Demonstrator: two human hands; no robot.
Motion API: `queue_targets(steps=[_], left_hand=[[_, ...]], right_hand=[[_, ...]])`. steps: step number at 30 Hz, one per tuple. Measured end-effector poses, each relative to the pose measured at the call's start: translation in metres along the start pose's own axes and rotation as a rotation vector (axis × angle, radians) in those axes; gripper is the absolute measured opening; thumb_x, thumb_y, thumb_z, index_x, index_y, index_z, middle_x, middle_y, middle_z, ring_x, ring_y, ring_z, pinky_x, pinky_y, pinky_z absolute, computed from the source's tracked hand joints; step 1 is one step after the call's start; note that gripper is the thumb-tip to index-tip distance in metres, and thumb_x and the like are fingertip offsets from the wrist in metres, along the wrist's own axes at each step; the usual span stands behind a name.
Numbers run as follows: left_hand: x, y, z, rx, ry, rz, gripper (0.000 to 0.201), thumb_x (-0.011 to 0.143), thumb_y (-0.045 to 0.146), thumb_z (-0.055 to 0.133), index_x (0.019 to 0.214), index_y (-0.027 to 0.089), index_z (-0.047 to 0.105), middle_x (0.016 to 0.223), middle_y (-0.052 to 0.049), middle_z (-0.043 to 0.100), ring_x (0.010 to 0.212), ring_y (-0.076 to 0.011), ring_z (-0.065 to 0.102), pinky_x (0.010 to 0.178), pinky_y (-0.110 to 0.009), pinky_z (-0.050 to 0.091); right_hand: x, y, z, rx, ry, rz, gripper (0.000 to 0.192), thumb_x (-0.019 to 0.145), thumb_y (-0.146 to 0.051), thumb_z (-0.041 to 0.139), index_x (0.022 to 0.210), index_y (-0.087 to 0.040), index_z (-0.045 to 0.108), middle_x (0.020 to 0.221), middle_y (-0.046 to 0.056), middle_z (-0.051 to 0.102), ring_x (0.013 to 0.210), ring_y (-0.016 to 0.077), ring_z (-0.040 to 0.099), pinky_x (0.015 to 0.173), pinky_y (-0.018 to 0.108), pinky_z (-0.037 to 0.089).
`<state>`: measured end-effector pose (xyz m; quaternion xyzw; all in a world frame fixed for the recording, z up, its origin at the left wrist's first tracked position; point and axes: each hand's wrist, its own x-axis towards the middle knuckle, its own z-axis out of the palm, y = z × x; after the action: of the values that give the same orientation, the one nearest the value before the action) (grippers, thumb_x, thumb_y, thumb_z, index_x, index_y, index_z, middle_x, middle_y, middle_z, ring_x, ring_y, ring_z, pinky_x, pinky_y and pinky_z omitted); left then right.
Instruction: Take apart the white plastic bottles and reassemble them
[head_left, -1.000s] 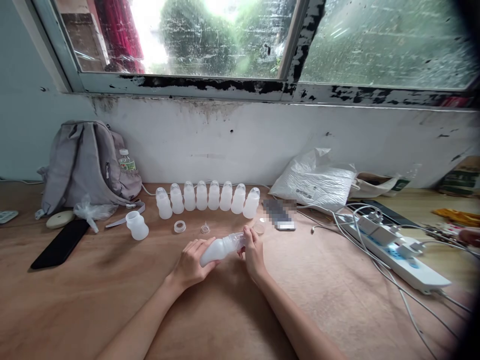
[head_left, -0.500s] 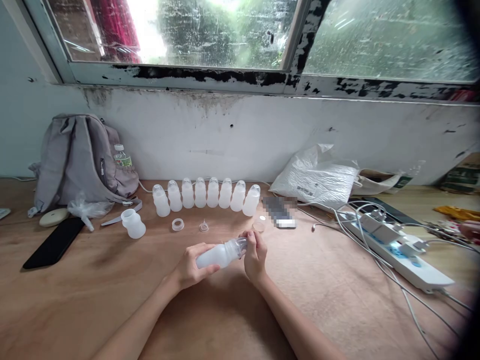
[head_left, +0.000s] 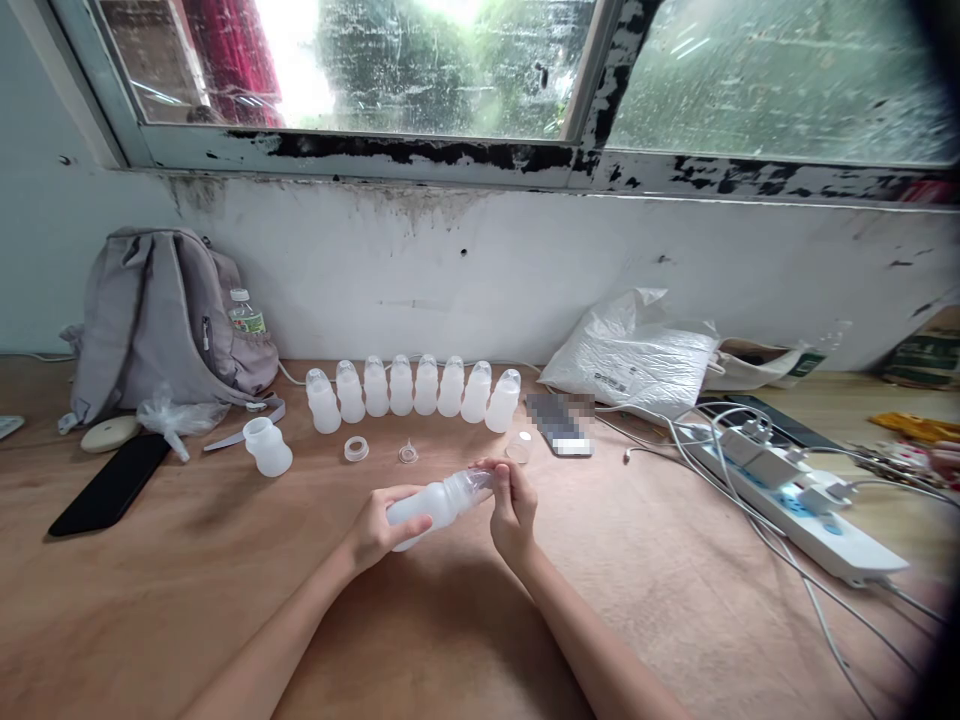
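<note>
— Fingers (head_left: 501,478) of the right hand (head_left: 511,512) are pinched shut on the clear cap end of the bottle (head_left: 431,503); the left hand (head_left: 376,528) is wrapped round its white body, holding it on its side just above the table (head_left: 225,600).

— What could go wrong?

— Probably the cap. It looks small and smooth, and only the fingertips have it. If they slip while twisting, I'd judge the cap could cross-thread or pop off and roll.

— Roll where?

— Toward the loose ring (head_left: 356,449) and nipple (head_left: 408,454) lying just beyond, or the clear cap (head_left: 517,447) near the right hand.

— And the row (head_left: 411,392)?

— Eight capped bottles stand close together by the wall. A jerk forward could tip one into its neighbours. The open bottle (head_left: 268,446) to the left stands apart, so it seems safer.
</note>
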<state>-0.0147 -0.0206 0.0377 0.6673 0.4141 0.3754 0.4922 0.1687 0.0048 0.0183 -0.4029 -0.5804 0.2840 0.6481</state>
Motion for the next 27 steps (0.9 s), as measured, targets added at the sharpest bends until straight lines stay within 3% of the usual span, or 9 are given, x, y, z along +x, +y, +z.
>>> queue_targets(steps=[5,11,14,18,21,24,27], left_hand=[[-0.003,0.003,0.001,0.211,0.061,0.084,0.04,0.073,0.039,0.054,0.105,0.014,0.059,0.086,-0.007,0.061,0.072,-0.017,0.056,0.062,-0.025,0.044],[-0.003,-0.01,0.005,0.435,0.181,0.284,0.041,0.071,0.039,0.057,0.106,0.017,0.057,0.082,-0.005,0.059,0.069,-0.016,0.055,0.064,-0.027,0.045],[-0.002,-0.016,0.008,0.479,0.209,0.312,0.042,0.071,0.037,0.057,0.108,0.018,0.055,0.085,-0.006,0.059,0.072,-0.0163,0.056,0.067,-0.027,0.047],[-0.003,-0.018,0.011,0.512,0.191,0.324,0.044,0.07,0.034,0.059,0.111,0.019,0.053,0.089,-0.006,0.059,0.077,-0.0175,0.057,0.073,-0.029,0.047],[-0.003,-0.016,0.015,0.505,0.182,0.307,0.044,0.069,0.033,0.059,0.111,0.018,0.054,0.089,-0.006,0.059,0.076,-0.0171,0.057,0.072,-0.029,0.048],[-0.005,-0.015,0.021,0.491,0.187,0.287,0.042,0.07,0.032,0.059,0.109,0.018,0.055,0.087,-0.006,0.059,0.075,-0.0167,0.057,0.07,-0.028,0.048],[-0.008,-0.014,0.028,0.503,0.201,0.27,0.04,0.071,0.032,0.059,0.108,0.017,0.055,0.084,-0.006,0.058,0.072,-0.0167,0.056,0.067,-0.028,0.048]], right_hand=[[-0.001,-0.001,0.0,0.034,-0.025,0.01,0.025,0.086,-0.037,0.036,0.082,-0.022,0.055,0.081,0.004,0.062,0.076,0.019,0.059,0.069,0.033,0.046],[-0.003,-0.003,0.004,0.046,-0.022,0.069,0.024,0.085,-0.037,0.038,0.079,-0.022,0.055,0.08,0.004,0.062,0.077,0.0187,0.058,0.07,0.032,0.045],[-0.005,-0.007,0.011,0.186,-0.008,0.229,0.022,0.083,-0.036,0.041,0.074,-0.021,0.054,0.077,0.003,0.063,0.072,0.0176,0.058,0.066,0.03,0.045],[-0.006,-0.009,0.02,0.545,0.053,0.534,0.021,0.078,-0.038,0.049,0.068,-0.02,0.05,0.067,0.001,0.062,0.065,0.0183,0.06,0.06,0.03,0.047],[-0.005,-0.007,0.022,0.65,0.113,0.691,0.022,0.074,-0.039,0.054,0.064,-0.019,0.05,0.061,0.001,0.06,0.062,0.0189,0.06,0.058,0.032,0.048],[-0.004,-0.003,0.021,0.657,0.133,0.754,0.023,0.071,-0.036,0.056,0.059,-0.018,0.051,0.057,0.001,0.06,0.06,0.0194,0.061,0.06,0.033,0.048],[-0.006,0.0,0.021,0.618,0.162,0.711,0.023,0.072,-0.034,0.054,0.055,-0.019,0.051,0.054,0.001,0.06,0.063,0.0198,0.061,0.066,0.034,0.048]])
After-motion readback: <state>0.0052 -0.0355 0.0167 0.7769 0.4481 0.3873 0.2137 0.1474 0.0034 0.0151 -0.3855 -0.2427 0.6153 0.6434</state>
